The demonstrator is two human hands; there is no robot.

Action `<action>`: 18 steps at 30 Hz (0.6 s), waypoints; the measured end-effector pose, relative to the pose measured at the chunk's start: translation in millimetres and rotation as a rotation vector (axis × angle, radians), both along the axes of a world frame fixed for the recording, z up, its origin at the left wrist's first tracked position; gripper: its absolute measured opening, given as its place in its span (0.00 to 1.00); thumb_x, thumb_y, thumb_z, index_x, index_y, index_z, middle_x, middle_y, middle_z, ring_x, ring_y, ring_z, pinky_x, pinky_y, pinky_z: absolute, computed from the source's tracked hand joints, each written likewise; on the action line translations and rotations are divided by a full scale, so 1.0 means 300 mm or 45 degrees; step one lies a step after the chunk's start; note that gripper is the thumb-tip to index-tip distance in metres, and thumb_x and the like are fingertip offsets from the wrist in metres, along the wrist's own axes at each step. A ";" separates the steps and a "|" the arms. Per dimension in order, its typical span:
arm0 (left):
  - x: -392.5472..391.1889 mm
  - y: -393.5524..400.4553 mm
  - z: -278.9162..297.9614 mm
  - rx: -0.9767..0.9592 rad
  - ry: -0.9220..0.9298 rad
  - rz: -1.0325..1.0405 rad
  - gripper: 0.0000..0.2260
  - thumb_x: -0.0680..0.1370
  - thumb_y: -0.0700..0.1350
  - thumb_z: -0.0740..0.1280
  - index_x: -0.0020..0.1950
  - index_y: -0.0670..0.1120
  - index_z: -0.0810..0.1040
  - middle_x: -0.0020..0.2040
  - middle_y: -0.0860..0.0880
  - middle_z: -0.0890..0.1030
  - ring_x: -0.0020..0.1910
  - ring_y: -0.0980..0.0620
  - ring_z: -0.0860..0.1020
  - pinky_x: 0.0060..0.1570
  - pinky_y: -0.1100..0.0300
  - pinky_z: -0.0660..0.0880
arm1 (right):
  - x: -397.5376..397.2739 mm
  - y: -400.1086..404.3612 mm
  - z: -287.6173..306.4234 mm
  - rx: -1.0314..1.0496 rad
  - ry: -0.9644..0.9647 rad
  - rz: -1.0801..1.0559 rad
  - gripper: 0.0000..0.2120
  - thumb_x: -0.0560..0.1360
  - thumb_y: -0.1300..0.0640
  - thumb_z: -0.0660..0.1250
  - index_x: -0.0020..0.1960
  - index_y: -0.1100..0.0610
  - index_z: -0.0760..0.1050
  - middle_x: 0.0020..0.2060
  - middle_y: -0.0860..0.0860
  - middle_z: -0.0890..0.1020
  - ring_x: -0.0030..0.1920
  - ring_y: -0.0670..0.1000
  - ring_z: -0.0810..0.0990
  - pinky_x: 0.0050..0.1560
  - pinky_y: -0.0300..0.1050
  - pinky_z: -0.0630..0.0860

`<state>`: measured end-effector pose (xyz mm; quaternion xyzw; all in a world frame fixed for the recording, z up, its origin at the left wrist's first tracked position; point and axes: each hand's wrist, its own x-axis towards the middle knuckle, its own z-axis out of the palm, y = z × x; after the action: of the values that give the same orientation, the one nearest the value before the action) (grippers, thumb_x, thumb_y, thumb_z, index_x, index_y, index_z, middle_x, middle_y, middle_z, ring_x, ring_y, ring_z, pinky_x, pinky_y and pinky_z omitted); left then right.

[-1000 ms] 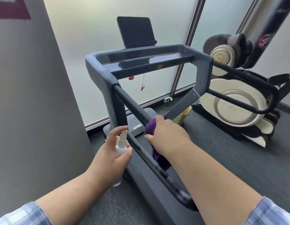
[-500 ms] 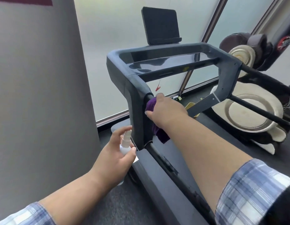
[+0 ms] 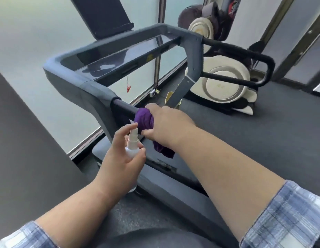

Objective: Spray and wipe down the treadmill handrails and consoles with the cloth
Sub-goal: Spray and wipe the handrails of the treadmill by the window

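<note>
A dark grey treadmill fills the middle of the head view, its glossy console (image 3: 109, 58) at the top and a black tablet screen (image 3: 102, 15) above it. My right hand (image 3: 166, 122) grips a purple cloth (image 3: 144, 119) wrapped round the near left handrail (image 3: 124, 107), close to where the rail meets the grey upright. Part of the cloth hangs below my wrist. My left hand (image 3: 120, 158) holds a small white spray bottle (image 3: 132, 145) just below the rail, forefinger raised over the nozzle. The far right handrail (image 3: 245, 49) loops back on the right.
A grey wall (image 3: 21, 158) stands close on the left. Frosted windows run behind the treadmill. A cream and black elliptical machine (image 3: 223, 83) sits at the right rear on dark carpet. A red safety clip (image 3: 128, 88) dangles under the console.
My right hand with the cloth slid up the left handrail to the upright, then back a little along the rail. The view has swung closer and tilted. My left hand still holds the bottle.
</note>
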<state>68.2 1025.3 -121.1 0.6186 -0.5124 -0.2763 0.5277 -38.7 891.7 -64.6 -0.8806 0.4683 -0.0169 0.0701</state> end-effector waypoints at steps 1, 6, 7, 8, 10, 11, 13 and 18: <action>-0.019 -0.010 -0.004 -0.002 -0.004 -0.034 0.28 0.77 0.37 0.67 0.62 0.70 0.65 0.44 0.55 0.79 0.36 0.40 0.78 0.40 0.42 0.79 | -0.049 0.013 -0.004 0.001 -0.002 -0.016 0.31 0.72 0.35 0.67 0.70 0.44 0.62 0.56 0.54 0.77 0.55 0.61 0.79 0.48 0.58 0.80; -0.100 -0.065 -0.009 -0.051 -0.046 -0.195 0.28 0.77 0.38 0.68 0.60 0.71 0.66 0.45 0.55 0.79 0.32 0.53 0.76 0.38 0.58 0.77 | -0.301 0.080 -0.003 0.069 -0.067 -0.091 0.33 0.70 0.32 0.66 0.71 0.36 0.60 0.58 0.48 0.78 0.57 0.55 0.79 0.55 0.55 0.78; -0.114 -0.073 -0.004 -0.061 -0.052 -0.229 0.28 0.77 0.37 0.68 0.60 0.71 0.65 0.45 0.55 0.79 0.33 0.54 0.76 0.37 0.62 0.76 | -0.358 0.092 0.002 0.105 -0.096 -0.119 0.33 0.69 0.31 0.66 0.70 0.34 0.60 0.59 0.45 0.78 0.58 0.53 0.78 0.56 0.53 0.77; -0.127 -0.080 0.001 -0.067 -0.054 -0.250 0.29 0.77 0.37 0.68 0.59 0.72 0.65 0.45 0.56 0.78 0.34 0.53 0.76 0.37 0.64 0.75 | -0.417 0.105 0.007 0.139 -0.118 -0.148 0.33 0.68 0.31 0.67 0.70 0.31 0.60 0.59 0.43 0.78 0.58 0.50 0.78 0.58 0.51 0.75; -0.153 -0.090 0.008 -0.069 -0.041 -0.285 0.30 0.77 0.36 0.67 0.58 0.74 0.66 0.45 0.57 0.78 0.35 0.50 0.76 0.35 0.65 0.75 | -0.531 0.140 0.010 0.160 -0.133 -0.206 0.34 0.68 0.31 0.68 0.70 0.31 0.60 0.60 0.40 0.77 0.58 0.48 0.77 0.59 0.47 0.73; -0.166 -0.093 0.009 -0.065 -0.038 -0.305 0.30 0.77 0.36 0.67 0.57 0.74 0.66 0.44 0.57 0.78 0.34 0.51 0.75 0.35 0.64 0.75 | -0.580 0.161 0.004 0.136 -0.134 -0.233 0.34 0.68 0.30 0.68 0.70 0.32 0.60 0.59 0.39 0.77 0.58 0.47 0.77 0.58 0.46 0.73; -0.193 -0.099 0.003 -0.042 -0.048 -0.353 0.30 0.77 0.35 0.67 0.58 0.72 0.66 0.44 0.57 0.78 0.32 0.53 0.74 0.34 0.59 0.76 | -0.660 0.202 -0.020 0.040 -0.154 -0.277 0.35 0.67 0.30 0.68 0.70 0.32 0.60 0.59 0.38 0.77 0.57 0.45 0.77 0.57 0.45 0.74; -0.248 -0.097 -0.010 0.024 -0.157 -0.399 0.27 0.77 0.39 0.67 0.63 0.70 0.65 0.45 0.56 0.79 0.36 0.45 0.78 0.41 0.45 0.78 | -0.817 0.286 -0.128 -0.029 -0.546 -0.402 0.39 0.62 0.38 0.78 0.69 0.33 0.65 0.60 0.36 0.76 0.58 0.40 0.75 0.61 0.33 0.68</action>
<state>-6.3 996.2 -124.0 0.5518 -0.6314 -0.3217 0.4397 -283.8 977.5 -102.9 -0.7738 0.5740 -0.2190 0.1543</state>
